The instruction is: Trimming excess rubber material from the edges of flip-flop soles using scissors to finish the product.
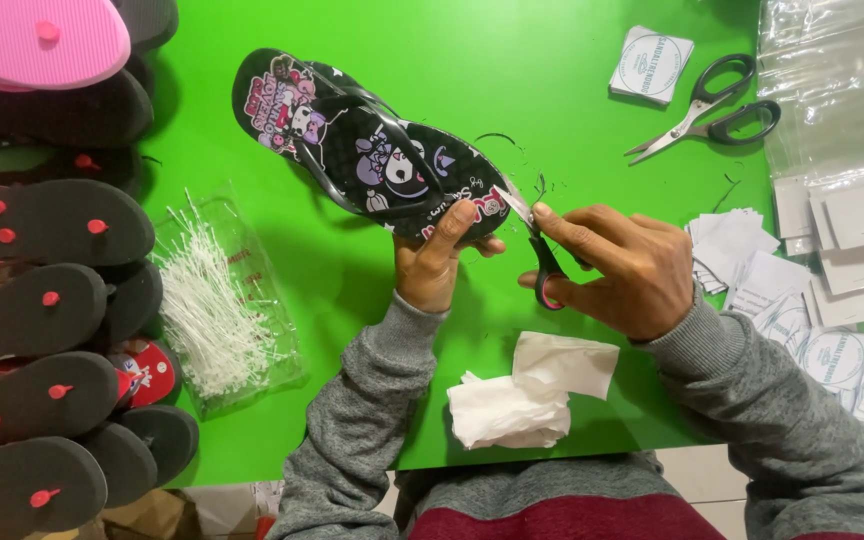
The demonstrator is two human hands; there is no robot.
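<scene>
A black flip-flop (352,145) printed with cartoon figures lies tilted on the green table (512,90). My left hand (435,262) grips its heel end, thumb on top. My right hand (617,268) holds small scissors (540,250) with red-lined black handles, their blades touching the sandal's heel edge right beside my left thumb. Thin black trimmings lie on the table just beyond the blades.
Stacked dark sandals (42,330) with red plugs line the left edge, a pink one (37,40) at top. A clear bag of white plastic tag pins (214,305), crumpled white tissue (532,390), spare scissors (712,105), white paper labels (650,62), (802,310) and clear plastic bags (832,70) surround the hands.
</scene>
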